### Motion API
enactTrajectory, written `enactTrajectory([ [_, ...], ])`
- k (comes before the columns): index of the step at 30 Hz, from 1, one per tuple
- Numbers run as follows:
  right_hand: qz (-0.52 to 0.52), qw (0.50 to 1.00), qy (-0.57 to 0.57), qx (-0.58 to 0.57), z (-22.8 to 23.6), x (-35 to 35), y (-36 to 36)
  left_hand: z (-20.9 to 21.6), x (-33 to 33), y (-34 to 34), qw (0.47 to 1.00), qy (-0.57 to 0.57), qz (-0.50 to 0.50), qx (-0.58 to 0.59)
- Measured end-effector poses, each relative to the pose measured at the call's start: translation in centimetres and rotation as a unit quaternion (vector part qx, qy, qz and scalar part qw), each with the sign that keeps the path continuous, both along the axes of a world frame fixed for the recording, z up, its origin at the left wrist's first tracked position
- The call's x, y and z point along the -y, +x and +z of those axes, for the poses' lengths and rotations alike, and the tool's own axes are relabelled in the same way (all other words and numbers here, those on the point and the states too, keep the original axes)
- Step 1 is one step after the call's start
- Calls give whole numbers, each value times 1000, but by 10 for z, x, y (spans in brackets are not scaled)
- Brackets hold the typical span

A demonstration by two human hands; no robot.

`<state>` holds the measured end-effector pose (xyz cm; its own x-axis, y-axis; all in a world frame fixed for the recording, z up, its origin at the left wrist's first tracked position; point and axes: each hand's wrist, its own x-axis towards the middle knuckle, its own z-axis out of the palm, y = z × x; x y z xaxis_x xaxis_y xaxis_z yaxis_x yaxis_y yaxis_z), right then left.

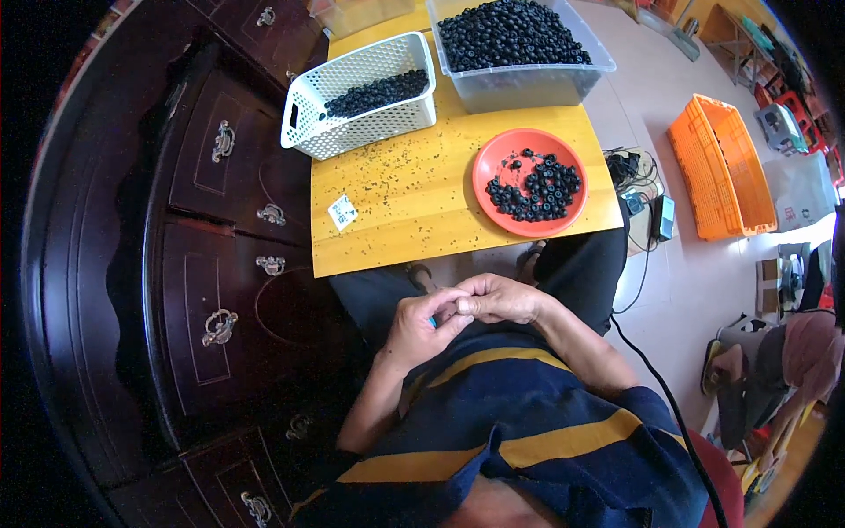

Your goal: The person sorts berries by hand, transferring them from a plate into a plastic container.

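Blue small piece [432, 322], mostly hidden, near, between curled fingers of left hand [417, 329]; with right hand [503, 300] touching left, cannot tell its grasp. Far right, small black rings [550, 187] in red round plastic plate [530, 141].

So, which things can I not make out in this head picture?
Head view: what lies between left hand and right hand; fingers hide all but a blue bit.
Head view: far end of the clear plastic bin; the top edge cuts it off.
Head view: what the dark crumbs on the yellow table are; too small.
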<state>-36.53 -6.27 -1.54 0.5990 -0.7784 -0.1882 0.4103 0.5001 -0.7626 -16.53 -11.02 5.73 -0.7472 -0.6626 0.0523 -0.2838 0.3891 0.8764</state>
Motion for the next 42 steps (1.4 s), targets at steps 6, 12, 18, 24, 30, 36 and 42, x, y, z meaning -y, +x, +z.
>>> enactTrajectory([
  [6, -69, 995, 44, 49, -26, -1, 11, 0, -4, -10, 997, -17, 76, -6],
  [12, -65, 998, 16, 15, 7, -4, 3, 0, -4, -6, 996, 44, 55, -47],
  [18, -72, 996, 38, 32, 18, -4, 7, -13, -6, -3, 981, 134, 95, -99],
  [24, -108, 991, 67, 44, 26, -1, 14, -9, -12, -9, 982, 4, 180, -60],
  [30, -117, 989, 67, 56, 19, -2, 18, -14, -15, -9, 975, -59, 207, -55],
  [36, -122, 987, 82, 67, 24, 1, 13, -10, -10, -15, 979, -46, 189, -58],
  [42, -130, 985, 90, 69, 22, 0, 12, -10, -7, -16, 979, -40, 185, -77],
])
